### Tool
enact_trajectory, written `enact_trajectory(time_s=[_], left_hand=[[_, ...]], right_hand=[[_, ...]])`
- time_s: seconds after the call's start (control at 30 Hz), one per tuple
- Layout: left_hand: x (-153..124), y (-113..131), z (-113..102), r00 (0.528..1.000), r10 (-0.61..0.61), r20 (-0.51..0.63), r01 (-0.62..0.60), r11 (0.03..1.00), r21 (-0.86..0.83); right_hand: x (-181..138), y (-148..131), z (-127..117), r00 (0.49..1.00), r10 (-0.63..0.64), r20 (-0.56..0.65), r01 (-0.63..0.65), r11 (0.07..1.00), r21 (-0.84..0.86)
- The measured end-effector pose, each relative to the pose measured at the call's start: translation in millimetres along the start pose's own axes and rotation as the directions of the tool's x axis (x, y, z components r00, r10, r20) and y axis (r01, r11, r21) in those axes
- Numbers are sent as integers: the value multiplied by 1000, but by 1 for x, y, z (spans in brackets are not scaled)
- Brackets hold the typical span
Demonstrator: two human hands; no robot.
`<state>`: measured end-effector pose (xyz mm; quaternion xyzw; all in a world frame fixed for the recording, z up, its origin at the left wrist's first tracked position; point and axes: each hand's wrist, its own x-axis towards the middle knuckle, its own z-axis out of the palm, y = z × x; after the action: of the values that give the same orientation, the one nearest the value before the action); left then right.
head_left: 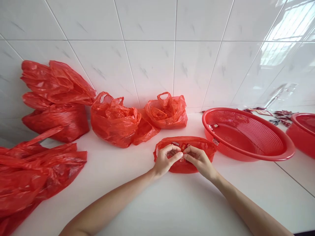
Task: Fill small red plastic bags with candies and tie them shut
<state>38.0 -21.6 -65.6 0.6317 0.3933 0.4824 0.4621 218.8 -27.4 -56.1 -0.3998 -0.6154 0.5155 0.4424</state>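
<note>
In front of me on the white counter lies an opened red plastic bag [183, 168]. Small dark red packets with pale print [176, 143] show inside its mouth. Over the bag, my left hand [167, 159] is closed in a pinch, thumb against fingers. My right hand [200, 160] pinches right beside it, and the fingertips of both hands nearly meet. What sits between the fingertips is too small and covered to make out; printed dark red wrapping shows just behind and below them.
A red perforated basket [248, 157] with a few small packets stands to the right, a second red basket [301, 134] beyond it. Filled red bags [115, 126] [167, 114] line the tiled wall. More red bags [56, 121] [31, 183] crowd the left. Scissors [274, 122] lie at the back right.
</note>
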Motion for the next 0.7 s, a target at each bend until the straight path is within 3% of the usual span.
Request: enact_trajectory(time_s=[0.1,0.37,0.53,0.7], left_hand=[[4,3,-3,1000,24,16,-25,996,84],[1,2,2,995,36,-91,-27,995,91],[-1,4,2,999,16,-40,-14,998,55],[2,10,-3,996,-34,77,31,999,32]], right_hand=[[0,0,1,999,-46,23,48,992,-115],[-1,0,4,1000,0,29,4,993,-122],[-2,-2,0,998,39,-54,-39,999,9],[0,-5,-7,998,-4,61,10,996,-94]])
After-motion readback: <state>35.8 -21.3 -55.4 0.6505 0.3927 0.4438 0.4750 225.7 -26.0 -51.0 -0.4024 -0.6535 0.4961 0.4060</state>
